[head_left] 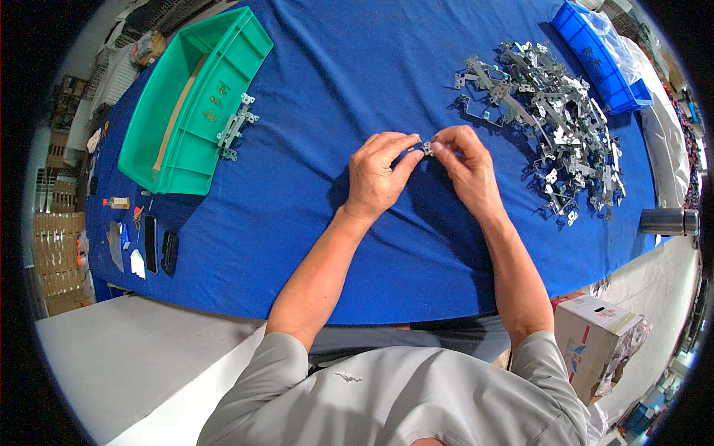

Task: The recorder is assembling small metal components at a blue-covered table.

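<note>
Tray [178,141] at the tabletop [342,253] left edge; bracket pile [554,126] at right edge; bin [599,56] at far right corner.

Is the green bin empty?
No: the green bin holds a metal bracket and a few small brass parts.

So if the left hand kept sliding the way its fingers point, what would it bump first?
The left hand points right, so it would meet the right hand first; both already pinch the same small metal part. Beyond lies the pile of metal brackets.
</note>
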Motion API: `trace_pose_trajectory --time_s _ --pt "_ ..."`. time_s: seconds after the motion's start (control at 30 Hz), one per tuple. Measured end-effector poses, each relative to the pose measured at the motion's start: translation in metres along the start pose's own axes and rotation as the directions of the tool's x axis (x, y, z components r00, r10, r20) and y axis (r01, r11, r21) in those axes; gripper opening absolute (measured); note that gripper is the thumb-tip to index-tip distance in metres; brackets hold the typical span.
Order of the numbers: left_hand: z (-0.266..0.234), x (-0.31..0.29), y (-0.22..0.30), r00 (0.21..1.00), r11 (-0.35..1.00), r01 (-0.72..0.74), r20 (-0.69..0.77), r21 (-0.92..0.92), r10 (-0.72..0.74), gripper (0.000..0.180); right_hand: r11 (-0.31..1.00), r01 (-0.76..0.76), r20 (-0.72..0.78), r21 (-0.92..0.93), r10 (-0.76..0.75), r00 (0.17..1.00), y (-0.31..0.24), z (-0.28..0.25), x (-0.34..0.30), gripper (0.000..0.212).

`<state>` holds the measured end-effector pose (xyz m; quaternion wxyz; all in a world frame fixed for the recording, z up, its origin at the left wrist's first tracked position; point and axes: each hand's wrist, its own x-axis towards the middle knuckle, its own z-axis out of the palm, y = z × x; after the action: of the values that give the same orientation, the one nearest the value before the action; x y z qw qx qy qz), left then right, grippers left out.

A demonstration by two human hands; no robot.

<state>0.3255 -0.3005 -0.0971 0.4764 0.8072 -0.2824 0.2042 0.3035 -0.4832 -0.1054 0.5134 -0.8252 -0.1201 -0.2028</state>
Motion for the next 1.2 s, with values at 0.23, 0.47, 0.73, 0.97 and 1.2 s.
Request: trace_pose_trajectory --time_s 0.23,0.47,0.73,0.97,1.2 --pt "0.003 -0.001 0.000 0.937 0.936 0.335 -0.069 -0.113 -0.343 0.018 0.806 -0.506 0.285 0.307 0.429 0.857 -0.026 -0.006 0.002 0.019" --pt "0.004 -0.003 0.001 0.944 0.939 0.322 -0.041 -0.123 -0.329 0.020 0.844 -0.480 0.292 0.240 0.409 0.865 -0.026 -0.006 0.002 0.021" --pt "-0.001 0.000 0.001 0.991 0.992 0.124 -0.051 -0.032 -0.125 0.020 0.952 -0.307 0.181 -0.003 0.303 0.936 -0.010 -0.005 -0.001 0.014" --pt "0.002 0.000 -0.001 0.996 0.997 0.079 -0.048 0.021 -0.078 0.020 0.895 -0.372 0.125 0.248 0.351 0.928 -0.014 0.001 -0.002 0.018" --pt "0.000 0.001 0.001 1.000 1.000 -0.009 0.019 0.017 0.008 0.021 0.981 -0.190 0.121 0.022 0.186 0.975 -0.005 -0.002 0.001 0.019"
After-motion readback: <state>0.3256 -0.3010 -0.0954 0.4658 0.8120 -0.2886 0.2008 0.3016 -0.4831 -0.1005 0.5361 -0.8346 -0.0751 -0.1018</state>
